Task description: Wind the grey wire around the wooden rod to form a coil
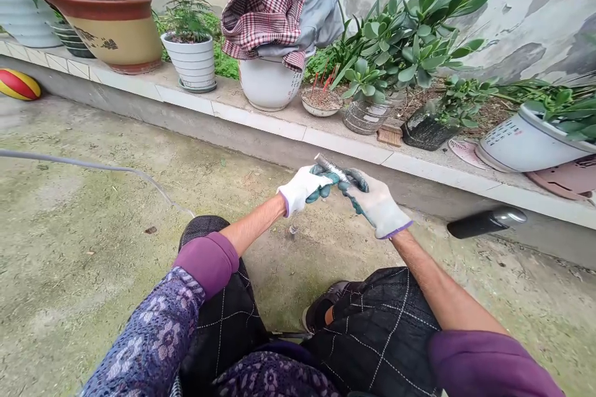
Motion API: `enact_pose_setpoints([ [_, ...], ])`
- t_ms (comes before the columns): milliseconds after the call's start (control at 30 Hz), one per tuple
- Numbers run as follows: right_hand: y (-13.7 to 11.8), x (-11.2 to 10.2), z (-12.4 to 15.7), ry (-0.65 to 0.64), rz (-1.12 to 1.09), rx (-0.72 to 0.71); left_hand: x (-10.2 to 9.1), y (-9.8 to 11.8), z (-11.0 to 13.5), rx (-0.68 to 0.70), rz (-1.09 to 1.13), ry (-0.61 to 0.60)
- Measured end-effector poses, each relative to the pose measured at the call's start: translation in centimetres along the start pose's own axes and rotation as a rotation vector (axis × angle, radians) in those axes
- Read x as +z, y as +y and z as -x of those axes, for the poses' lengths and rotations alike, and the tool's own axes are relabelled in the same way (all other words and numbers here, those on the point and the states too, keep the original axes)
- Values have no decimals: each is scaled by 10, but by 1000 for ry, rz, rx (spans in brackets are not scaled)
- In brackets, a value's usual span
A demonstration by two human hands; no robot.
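Out in front of my knees, both hands wear white gloves with dark green palms and fingers. A short rod with a pale blunt end and a shiny silvery stretch is held tilted between them; its exact kind cannot be made out. My left hand is closed around its near side, thumb lying along it. My right hand closes on the other end, and its fingers hide that part. Beneath the left wrist, a small shiny object is on the concrete ground, too small to name.
A low tiled ledge runs across, bearing potted plants, a white pot draped with checked cloth, and a small brush. A black bottle lies at the ledge's foot. A grey hose and a ball are left.
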State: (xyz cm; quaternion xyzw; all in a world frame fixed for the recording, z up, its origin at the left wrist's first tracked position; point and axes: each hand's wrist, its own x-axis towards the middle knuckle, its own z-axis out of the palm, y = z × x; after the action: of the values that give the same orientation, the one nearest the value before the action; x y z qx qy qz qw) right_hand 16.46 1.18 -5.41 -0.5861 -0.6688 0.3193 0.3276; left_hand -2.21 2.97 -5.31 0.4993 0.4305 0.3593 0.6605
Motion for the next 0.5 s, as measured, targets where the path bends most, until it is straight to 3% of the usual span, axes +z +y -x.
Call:
enact_pose_setpoints([
  [100,-2,-2,3,47,159,-82,0,3,2,8,-21,-12],
  [267,-9,-1,6,-15,272,-86,2,3,11,-47,-130,24],
  [367,-10,-1,4,-25,193,-68,2,3,14,-47,-164,17],
  [500,-9,-5,3,6,-124,138,3,3,15,-7,-126,-7],
])
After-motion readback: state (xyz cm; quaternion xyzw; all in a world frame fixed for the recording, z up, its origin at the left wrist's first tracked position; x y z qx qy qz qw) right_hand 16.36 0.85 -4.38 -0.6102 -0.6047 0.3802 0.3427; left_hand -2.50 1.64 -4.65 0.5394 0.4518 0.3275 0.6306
